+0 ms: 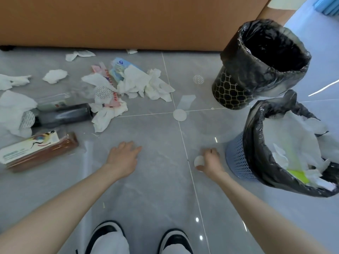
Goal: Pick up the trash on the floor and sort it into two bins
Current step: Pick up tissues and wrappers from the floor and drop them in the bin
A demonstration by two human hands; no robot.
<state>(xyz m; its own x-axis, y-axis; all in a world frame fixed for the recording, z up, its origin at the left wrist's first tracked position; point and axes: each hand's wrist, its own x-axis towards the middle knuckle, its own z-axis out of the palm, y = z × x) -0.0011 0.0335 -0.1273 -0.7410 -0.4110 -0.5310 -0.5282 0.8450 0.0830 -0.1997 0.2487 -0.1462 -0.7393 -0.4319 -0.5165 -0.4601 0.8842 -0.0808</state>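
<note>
My right hand (211, 161) grips a small white round disc (199, 160) just left of the blue mesh bin (236, 162), whose black liner holds white tissues and a yellow-green scrap. My left hand (123, 155) hovers over bare floor with loose fingers, holding nothing. The black patterned bin (231, 90) stands behind, its black liner looking empty. Crumpled white tissues (139, 83) lie in a heap with wrappers. A dark bottle (64, 115), a clear bottle (53, 100) and a brown bottle (38, 151) with a white label lie at the left.
Another white disc (179, 115) lies on the tile joint, and a patterned disc (198, 79) sits near the black bin. More tissues (55, 75) are scattered toward the brown wall panel (128, 21). My shoes (174, 241) are at the bottom edge.
</note>
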